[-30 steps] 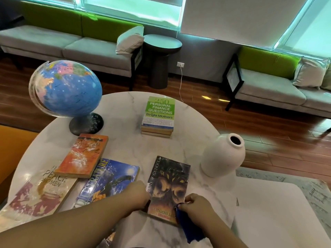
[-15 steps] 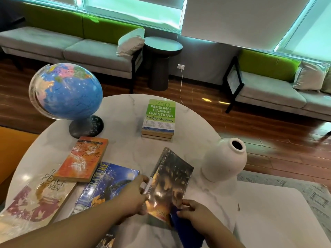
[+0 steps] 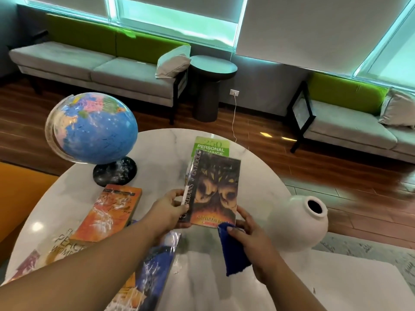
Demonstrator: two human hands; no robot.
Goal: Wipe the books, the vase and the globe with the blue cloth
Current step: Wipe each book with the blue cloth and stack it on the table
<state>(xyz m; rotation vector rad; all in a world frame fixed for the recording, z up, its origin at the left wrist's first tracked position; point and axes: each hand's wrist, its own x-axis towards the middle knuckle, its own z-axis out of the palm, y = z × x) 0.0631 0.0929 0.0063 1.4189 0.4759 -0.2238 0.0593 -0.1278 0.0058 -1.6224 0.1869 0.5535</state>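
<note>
A dark owl-cover book [image 3: 214,189] is lifted off the round marble table [image 3: 157,149], cover toward me. My left hand [image 3: 170,209] grips it at the spine's lower end. My right hand [image 3: 249,230] holds the blue cloth [image 3: 232,250] at the book's lower right corner, fingers also touching the book. The blue globe [image 3: 92,126] stands on its black base at the table's left. The white vase [image 3: 298,223] sits at the right edge. An orange book [image 3: 110,212], a pale "Peace" book [image 3: 47,252], a blue book [image 3: 152,272] and a green-cover stack [image 3: 211,145] lie on the table.
A white square table [image 3: 336,286] adjoins at the lower right. Grey and green sofas [image 3: 94,66] line the wall behind, with a dark round side table [image 3: 211,68] between them. An orange seat [image 3: 20,191] sits at the left.
The owl-cover book lay flat on the table; both hands have raised it and tilted it upright toward me. The blue cloth stayed in my right hand.
</note>
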